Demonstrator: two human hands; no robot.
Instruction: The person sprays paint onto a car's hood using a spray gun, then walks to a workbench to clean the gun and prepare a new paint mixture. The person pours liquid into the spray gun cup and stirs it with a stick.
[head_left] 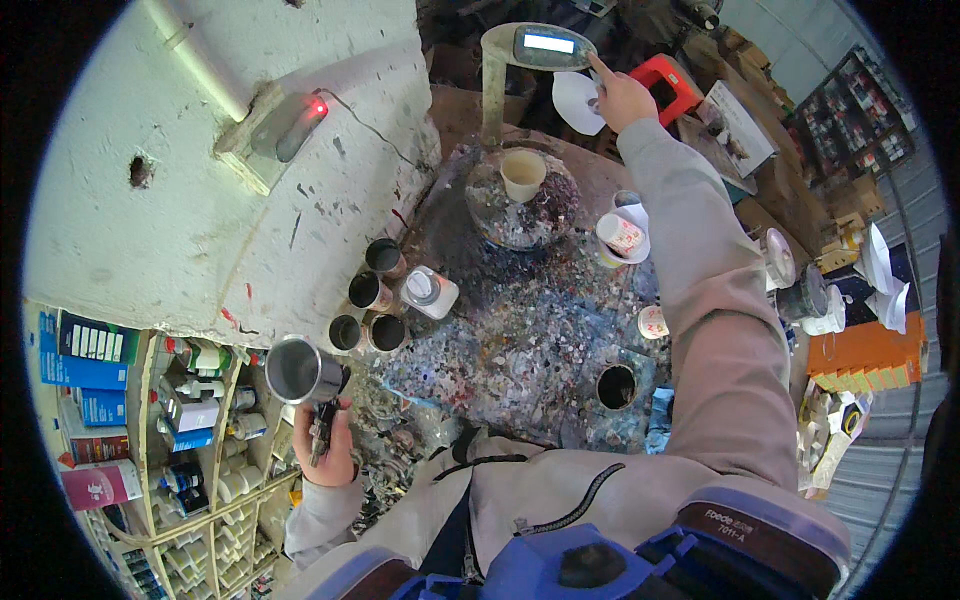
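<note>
Light is caught on the smooth, silver, round metal cup of a spray gun near the left edge of the tabletop, which is roughly crusted in multicoloured spatter. The same crust is worn by the round scale platform near the far edge, topped by a smooth cream plastic cup. Matt finishes are shown by the greyish-beige cloth sleeve and pitted white wall.
</note>
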